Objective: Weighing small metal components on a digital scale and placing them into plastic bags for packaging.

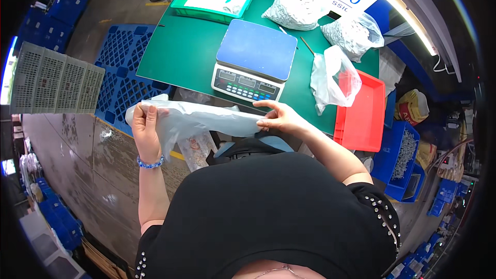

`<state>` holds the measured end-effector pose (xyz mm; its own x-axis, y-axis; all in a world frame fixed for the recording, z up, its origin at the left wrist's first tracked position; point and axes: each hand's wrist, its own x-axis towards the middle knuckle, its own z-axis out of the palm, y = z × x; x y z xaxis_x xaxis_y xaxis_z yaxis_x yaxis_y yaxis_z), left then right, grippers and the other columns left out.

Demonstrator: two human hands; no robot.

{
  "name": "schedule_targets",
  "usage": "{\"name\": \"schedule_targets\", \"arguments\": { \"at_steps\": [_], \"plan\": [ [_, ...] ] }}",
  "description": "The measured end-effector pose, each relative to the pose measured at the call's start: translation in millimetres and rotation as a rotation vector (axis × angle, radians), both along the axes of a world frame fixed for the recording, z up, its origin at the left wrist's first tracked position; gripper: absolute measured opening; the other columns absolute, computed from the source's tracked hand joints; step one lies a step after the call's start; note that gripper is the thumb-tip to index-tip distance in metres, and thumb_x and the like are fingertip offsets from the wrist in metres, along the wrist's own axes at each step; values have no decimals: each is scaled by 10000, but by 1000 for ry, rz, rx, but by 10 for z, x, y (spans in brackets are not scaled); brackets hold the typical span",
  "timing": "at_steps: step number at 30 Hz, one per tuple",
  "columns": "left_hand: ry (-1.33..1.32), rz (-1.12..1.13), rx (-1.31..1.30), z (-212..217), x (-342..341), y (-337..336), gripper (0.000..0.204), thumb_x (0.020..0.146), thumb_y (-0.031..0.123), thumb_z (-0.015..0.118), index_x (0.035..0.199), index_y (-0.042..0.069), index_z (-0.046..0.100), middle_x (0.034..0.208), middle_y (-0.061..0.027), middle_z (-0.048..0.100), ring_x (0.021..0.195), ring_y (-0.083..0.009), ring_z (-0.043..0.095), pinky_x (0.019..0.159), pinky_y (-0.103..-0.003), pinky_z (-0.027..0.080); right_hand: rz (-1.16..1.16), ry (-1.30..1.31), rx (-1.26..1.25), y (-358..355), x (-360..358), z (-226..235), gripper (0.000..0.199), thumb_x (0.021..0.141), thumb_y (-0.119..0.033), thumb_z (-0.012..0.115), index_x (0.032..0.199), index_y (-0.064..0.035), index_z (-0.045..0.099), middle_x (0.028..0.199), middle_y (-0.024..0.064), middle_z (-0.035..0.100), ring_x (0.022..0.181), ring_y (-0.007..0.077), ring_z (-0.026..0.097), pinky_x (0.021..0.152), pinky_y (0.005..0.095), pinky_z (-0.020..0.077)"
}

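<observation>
A translucent plastic bag (199,116) is stretched sideways between my two hands, in front of the table's near edge. My left hand (146,126), with a blue bracelet at the wrist, grips the bag's left end between thumb and fingers. At the other end my right hand (279,118) pinches the bag, its index finger raised. Just beyond the bag stands a counting scale (256,51) with a bare blue platform and a white keypad front. To the right of the scale, a crumpled clear bag (330,77) lies partly over a red tray.
On the green table (181,57) stand a green tray (206,15) with papers and two bags of small white parts (294,10) at the back. The red tray (361,116) sits at the right edge. Grey crates (54,80) and a blue pallet (121,57) are on the left.
</observation>
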<state>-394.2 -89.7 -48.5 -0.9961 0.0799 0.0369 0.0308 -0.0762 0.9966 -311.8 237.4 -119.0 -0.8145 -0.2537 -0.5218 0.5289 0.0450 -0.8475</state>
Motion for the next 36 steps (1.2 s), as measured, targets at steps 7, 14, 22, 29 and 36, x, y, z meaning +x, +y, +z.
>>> {"name": "schedule_targets", "arguments": {
  "at_steps": [7,14,22,29,36],
  "plan": [
    [218,101,-163,155,-177,367,151,944,156,487,841,47,492,722,-18,586,638,-65,522,641,-201,434,-361,74,-382,45,-164,-57,353,823,-94,644,1158,-42,546,942,58,624,851,109,596,801,251,460],
    [193,-59,-125,74,-870,433,425,889,21,543,1262,27,341,686,-29,584,628,-73,527,627,-208,433,-635,281,-253,191,-484,232,324,861,-76,568,1179,-29,527,924,43,622,815,113,593,762,238,460],
    [78,-512,-258,-52,-1391,438,291,820,33,630,1110,36,603,881,19,562,759,-54,481,685,-184,414,-441,558,585,376,-500,765,265,790,-3,629,1054,-29,630,962,61,642,868,89,575,788,222,444],
    [681,-630,-863,180,-1498,765,400,661,215,764,1009,63,636,1252,-138,475,1142,-325,452,948,-391,386,-348,1009,898,233,-550,1346,137,690,4,688,807,-37,630,935,72,630,854,197,599,756,305,456],
    [435,-994,-637,82,-1407,1462,116,836,135,596,881,31,618,791,-107,663,688,-137,646,613,-288,495,-379,1091,1062,307,-861,1569,342,665,-63,737,980,-68,605,1081,97,612,1027,208,578,911,329,412]
  ]
}}
